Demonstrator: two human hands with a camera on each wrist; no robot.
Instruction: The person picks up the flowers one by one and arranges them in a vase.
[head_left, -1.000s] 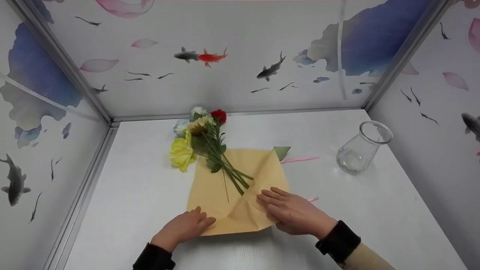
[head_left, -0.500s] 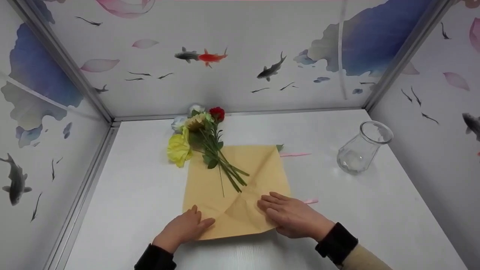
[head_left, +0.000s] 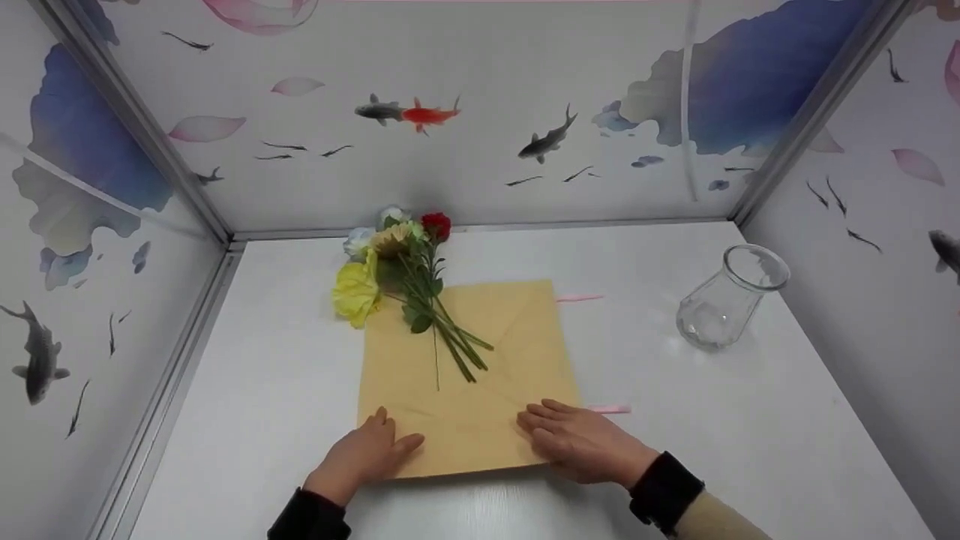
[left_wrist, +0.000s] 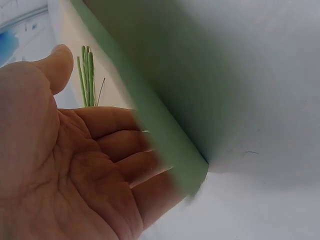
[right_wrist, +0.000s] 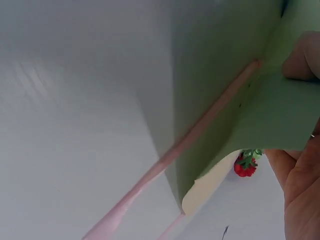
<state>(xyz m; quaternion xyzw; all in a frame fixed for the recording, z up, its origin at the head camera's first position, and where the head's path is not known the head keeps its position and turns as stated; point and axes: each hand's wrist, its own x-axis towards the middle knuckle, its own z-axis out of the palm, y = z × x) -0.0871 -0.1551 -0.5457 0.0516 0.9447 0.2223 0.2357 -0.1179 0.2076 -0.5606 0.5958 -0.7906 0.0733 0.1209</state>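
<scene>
A sheet of tan wrapping paper (head_left: 517, 322) with a green underside (left_wrist: 150, 105) lies near the middle of the table. Several flowers rest across it, with a yellow bloom (head_left: 355, 291), a red bloom (head_left: 436, 226) and bare green stems (head_left: 454, 341). My left hand (head_left: 367, 454) touches the paper's near left corner with fairly straight fingers; the paper's edge hides their tips in the left wrist view. At the near right corner my right hand (head_left: 581, 439) pinches the paper, fingers on the tan side and thumb (right_wrist: 302, 57) against the green side.
Pink ribbon ends (head_left: 611, 409) stick out from beneath the paper on the right. A clear glass jar (head_left: 712, 319) stands at the right of the white table (head_left: 255, 360). Printed panels (head_left: 480, 165) enclose the table at the back and both sides.
The paper has become flatter, with fainter creases, and its green far right corner no longer shows. Its far edge and the stems have shifted slightly left. Both hands have stayed at the near corners.
</scene>
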